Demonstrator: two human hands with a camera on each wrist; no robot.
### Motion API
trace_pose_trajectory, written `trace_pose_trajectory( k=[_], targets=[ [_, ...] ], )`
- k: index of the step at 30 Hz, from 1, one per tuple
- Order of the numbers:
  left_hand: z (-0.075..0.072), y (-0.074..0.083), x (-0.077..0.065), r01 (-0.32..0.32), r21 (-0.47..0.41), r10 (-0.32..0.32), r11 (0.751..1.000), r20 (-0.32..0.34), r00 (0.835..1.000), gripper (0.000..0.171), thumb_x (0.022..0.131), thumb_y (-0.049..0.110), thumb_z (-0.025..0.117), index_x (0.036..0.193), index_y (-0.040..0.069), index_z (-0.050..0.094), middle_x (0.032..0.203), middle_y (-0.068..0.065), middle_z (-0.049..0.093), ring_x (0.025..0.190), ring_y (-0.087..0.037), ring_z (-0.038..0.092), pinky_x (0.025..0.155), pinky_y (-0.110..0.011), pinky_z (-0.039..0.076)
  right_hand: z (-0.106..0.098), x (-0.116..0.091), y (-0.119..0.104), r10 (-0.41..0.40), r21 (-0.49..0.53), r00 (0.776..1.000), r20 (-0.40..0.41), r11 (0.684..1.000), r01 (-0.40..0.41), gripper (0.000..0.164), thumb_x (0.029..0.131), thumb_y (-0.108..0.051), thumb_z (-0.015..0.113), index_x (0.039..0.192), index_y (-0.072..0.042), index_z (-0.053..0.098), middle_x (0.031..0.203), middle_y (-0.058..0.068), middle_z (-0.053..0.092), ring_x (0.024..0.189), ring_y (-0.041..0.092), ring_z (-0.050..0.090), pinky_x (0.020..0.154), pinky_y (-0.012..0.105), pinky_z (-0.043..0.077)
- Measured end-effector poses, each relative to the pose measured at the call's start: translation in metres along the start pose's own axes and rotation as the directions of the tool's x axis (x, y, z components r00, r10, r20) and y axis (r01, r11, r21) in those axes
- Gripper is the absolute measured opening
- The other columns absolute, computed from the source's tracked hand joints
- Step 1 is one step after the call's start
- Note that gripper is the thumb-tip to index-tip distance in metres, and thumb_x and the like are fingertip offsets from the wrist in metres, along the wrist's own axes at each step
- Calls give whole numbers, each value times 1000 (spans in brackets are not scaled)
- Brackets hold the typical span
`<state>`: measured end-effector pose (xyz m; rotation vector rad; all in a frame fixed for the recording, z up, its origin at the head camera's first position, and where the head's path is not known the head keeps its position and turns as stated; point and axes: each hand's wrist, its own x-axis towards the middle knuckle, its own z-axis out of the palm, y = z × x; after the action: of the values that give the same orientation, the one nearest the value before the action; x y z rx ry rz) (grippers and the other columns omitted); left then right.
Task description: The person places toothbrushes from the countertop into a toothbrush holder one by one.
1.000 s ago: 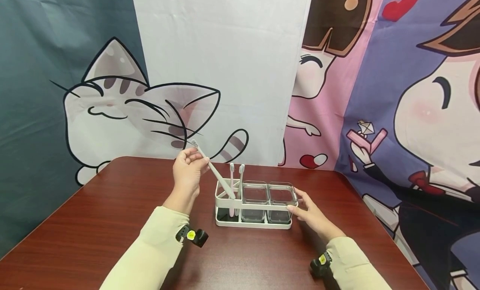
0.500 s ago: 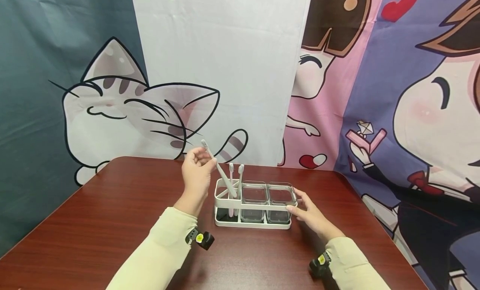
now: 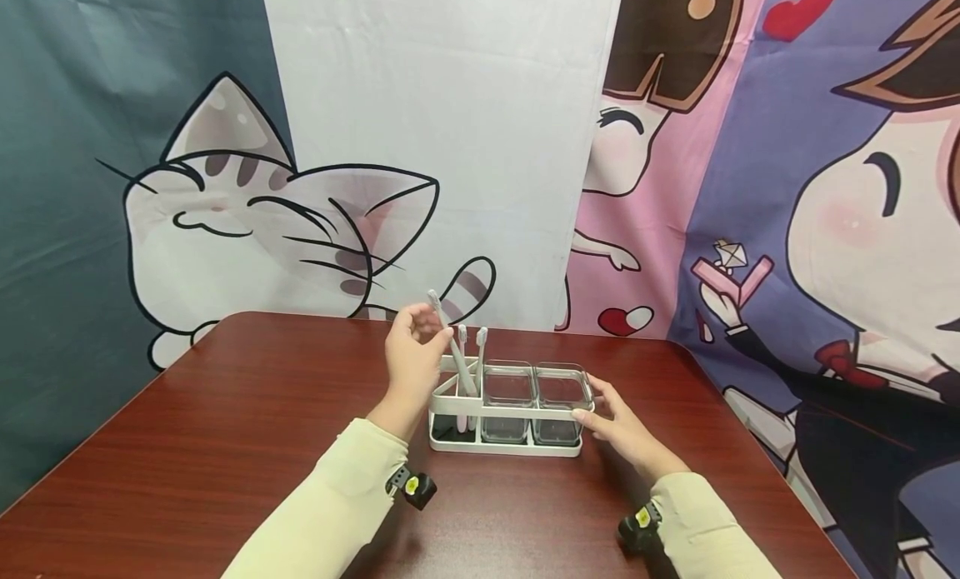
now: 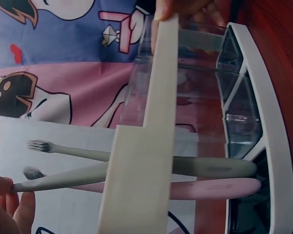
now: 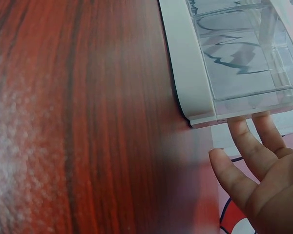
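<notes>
In the head view my left hand pinches a grey toothbrush near its bristle end. The toothbrush tilts, its handle end inside the left compartment of a white toothbrush holder. Two more toothbrushes stand in that compartment: one pink, one grey-green. My right hand grips the holder's right end, thumb on the front rail and other fingers at the end. Seen from the right wrist, fingertips touch near the holder's corner. The front rail partly hides the handles in the left wrist view.
Two clear square cups, a left cup and a right cup, sit in the holder. It stands on a reddish-brown table. Behind the table hangs a cartoon-printed cloth.
My left hand has moved right and slightly down with the toothbrush, which now leans less and stands closer to the other two. The right hand and holder have stayed put.
</notes>
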<state>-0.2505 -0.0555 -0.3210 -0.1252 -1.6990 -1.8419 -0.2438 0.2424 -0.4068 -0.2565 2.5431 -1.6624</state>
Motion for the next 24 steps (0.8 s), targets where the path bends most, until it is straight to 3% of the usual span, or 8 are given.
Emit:
trace_pose_trajectory(
  k=[8, 14, 21, 24],
  targets=[
    [0, -9, -6, -25, 63, 23, 998, 32, 999, 32, 78, -15, 67, 107, -7, 56, 94, -19, 60, 85, -18, 58, 77, -17, 47, 0, 1, 1, -1, 6, 1000, -6, 1000, 1, 70, 92, -24, 64, 150, -19, 25, 127, 18, 45, 118, 33, 47, 92, 51, 48],
    [-1, -13, -11, -21, 94, 16, 995, 57, 998, 31, 80, -13, 67, 107, -5, 57, 95, -18, 61, 88, -26, 60, 81, -26, 48, 0, 1, 1, -5, 3, 1000, 1, 1000, 5, 70, 92, -25, 64, 150, -18, 25, 127, 20, 45, 119, 34, 46, 92, 51, 48],
    [0, -21, -16, 3, 123, -14, 992, 91, 996, 29, 79, -12, 67, 106, -3, 58, 94, -17, 62, 88, -27, 61, 78, -28, 49, -1, 3, 2, 12, -7, 1000, 0, 1000, -12, 70, 91, -30, 64, 149, -22, 26, 129, 18, 43, 122, 34, 43, 95, 51, 47],
    [0, -23, -17, -4, 135, -9, 991, 97, 995, 30, 79, -12, 67, 106, -2, 59, 93, -17, 63, 88, -27, 62, 79, -34, 50, -1, 3, 2, 18, -11, 1000, 1, 1000, -18, 71, 91, -31, 65, 149, -24, 25, 131, 18, 42, 124, 35, 42, 96, 51, 46]
  ],
)
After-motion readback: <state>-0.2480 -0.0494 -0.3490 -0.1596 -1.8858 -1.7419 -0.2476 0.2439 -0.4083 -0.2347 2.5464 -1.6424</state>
